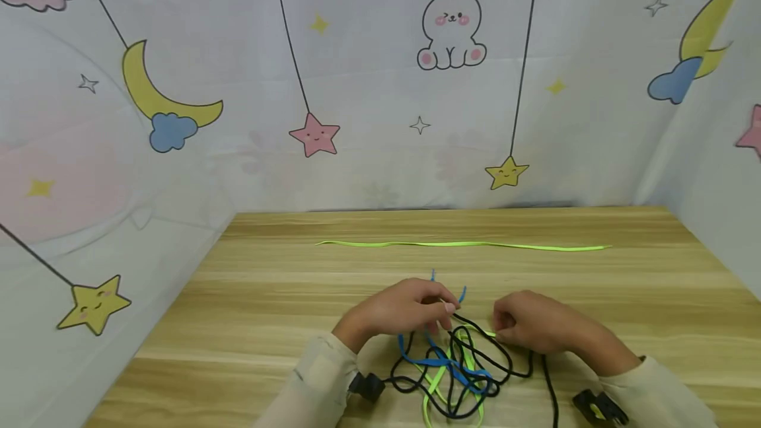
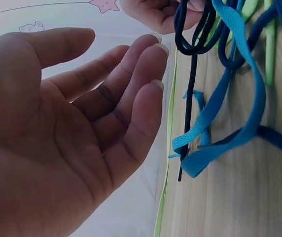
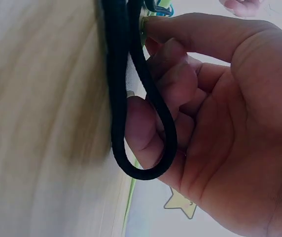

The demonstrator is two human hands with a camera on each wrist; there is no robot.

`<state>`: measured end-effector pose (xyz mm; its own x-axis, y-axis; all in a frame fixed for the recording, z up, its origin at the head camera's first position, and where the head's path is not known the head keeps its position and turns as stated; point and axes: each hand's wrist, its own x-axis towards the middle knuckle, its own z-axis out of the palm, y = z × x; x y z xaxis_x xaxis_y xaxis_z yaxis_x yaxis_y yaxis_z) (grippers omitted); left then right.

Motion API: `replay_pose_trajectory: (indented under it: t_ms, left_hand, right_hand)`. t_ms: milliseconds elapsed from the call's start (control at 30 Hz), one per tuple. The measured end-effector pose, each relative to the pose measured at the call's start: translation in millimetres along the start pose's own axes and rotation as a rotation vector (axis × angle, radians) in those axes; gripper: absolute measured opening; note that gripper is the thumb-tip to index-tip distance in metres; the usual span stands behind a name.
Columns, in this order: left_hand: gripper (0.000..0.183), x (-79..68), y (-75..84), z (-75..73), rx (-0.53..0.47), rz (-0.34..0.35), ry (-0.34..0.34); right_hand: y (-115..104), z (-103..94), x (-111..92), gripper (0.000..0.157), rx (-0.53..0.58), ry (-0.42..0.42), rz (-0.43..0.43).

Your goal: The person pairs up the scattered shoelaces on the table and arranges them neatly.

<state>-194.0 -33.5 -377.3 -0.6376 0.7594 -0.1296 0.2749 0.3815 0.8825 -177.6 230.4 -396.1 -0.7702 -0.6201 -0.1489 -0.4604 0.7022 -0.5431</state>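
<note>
A tangle of shoelaces lies on the wooden table: a black round lace (image 1: 458,408), a blue flat lace (image 1: 436,362) and a green flat lace (image 1: 436,382). Over the tangle's upper left is my left hand (image 1: 410,309); its fingers are loosely bent and hold nothing in the left wrist view. My right hand (image 1: 535,322), at the upper right of the tangle, pinches the green lace between thumb and forefinger. A loop of the black lace (image 3: 168,123) hangs in front of its other fingers in the right wrist view.
Another green lace (image 1: 440,244) is stretched nearly straight across the far part of the table (image 1: 250,296). Behind the table hangs a white cloth (image 1: 368,170) printed with stars, moons and rabbits. A black end of lace runs toward the near edge beside the right wrist.
</note>
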Motion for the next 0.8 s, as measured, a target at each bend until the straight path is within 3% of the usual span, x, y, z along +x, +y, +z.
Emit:
replay_pose_trajectory:
  t_ms: [167,267,400,600,700,800]
  left_hand:
    - [0.031,0.4,-1.2,-0.1,-0.012,0.023,-0.002]
    - [0.029,1.3,-1.8,0.5,0.0,0.062,0.029]
    - [0.024,3.2,-2.1,3.2,-0.004,0.12,0.109]
    - [0.021,4.9,4.1,6.0,-0.013,0.197,0.227]
    - [0.024,5.2,9.5,9.8,-0.032,0.245,0.218]
    - [0.029,5.7,15.3,16.2,-0.09,0.273,0.157]
  right_hand:
    - [0.2,0.3,-1.1,0.016,-0.011,-0.031,-0.019]
    - [-1.9,-2.6,-3.4,0.016,0.041,-0.03,-0.058]
    - [-10.1,-11.5,-9.1,0.016,0.125,0.016,-0.095]
    - [-25.9,-26.2,-17.5,0.015,0.129,0.146,-0.147]
    - [-34.1,-31.1,-21.4,0.013,0.146,0.217,-0.168]
    - [-42.5,-35.6,-25.9,0.01,0.205,0.263,-0.191]
